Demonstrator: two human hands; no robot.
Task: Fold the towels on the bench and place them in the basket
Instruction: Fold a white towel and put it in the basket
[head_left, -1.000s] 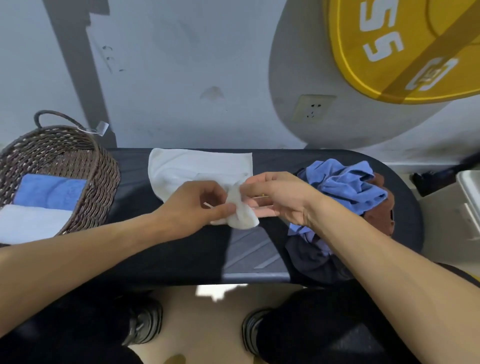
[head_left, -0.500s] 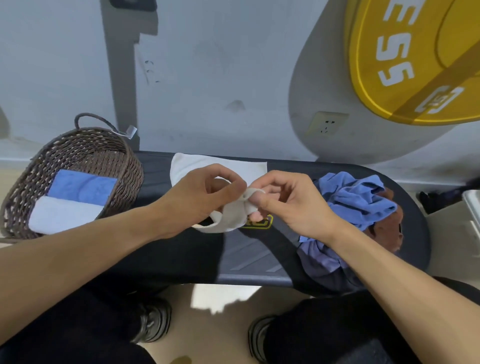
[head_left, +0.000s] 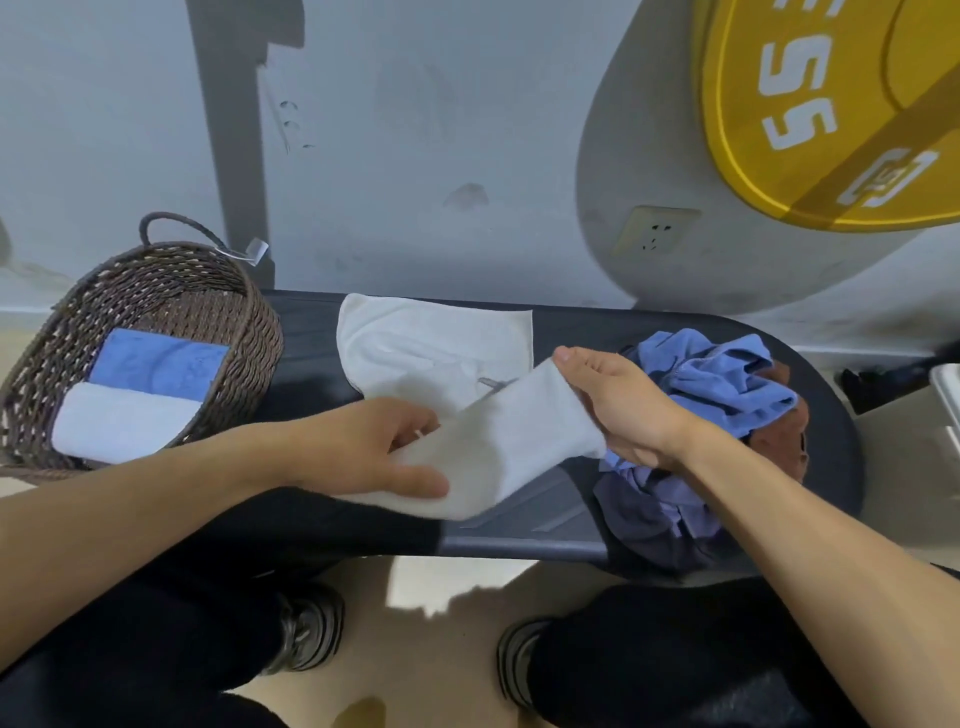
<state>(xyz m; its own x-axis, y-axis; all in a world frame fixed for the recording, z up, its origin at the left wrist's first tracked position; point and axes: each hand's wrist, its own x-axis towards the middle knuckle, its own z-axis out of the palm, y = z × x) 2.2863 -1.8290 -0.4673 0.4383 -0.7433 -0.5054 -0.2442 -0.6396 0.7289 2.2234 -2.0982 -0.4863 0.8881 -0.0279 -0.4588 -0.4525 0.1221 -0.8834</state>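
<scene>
Two hands are clamped on the white towel (head_left: 498, 441) above the desk (head_left: 311, 322): left hand (head_left: 374, 452), right hand (head_left: 618, 405). If either grip slackens, the fold could be lost.

hands (head_left: 363, 452) apart, white towel (head_left: 498, 441) outstretched

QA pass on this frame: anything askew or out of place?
Nothing damaged or spilled. Only mess: unfolded towels heaped at the bench's right end. Basket upright, both hands hold a white towel.
</scene>
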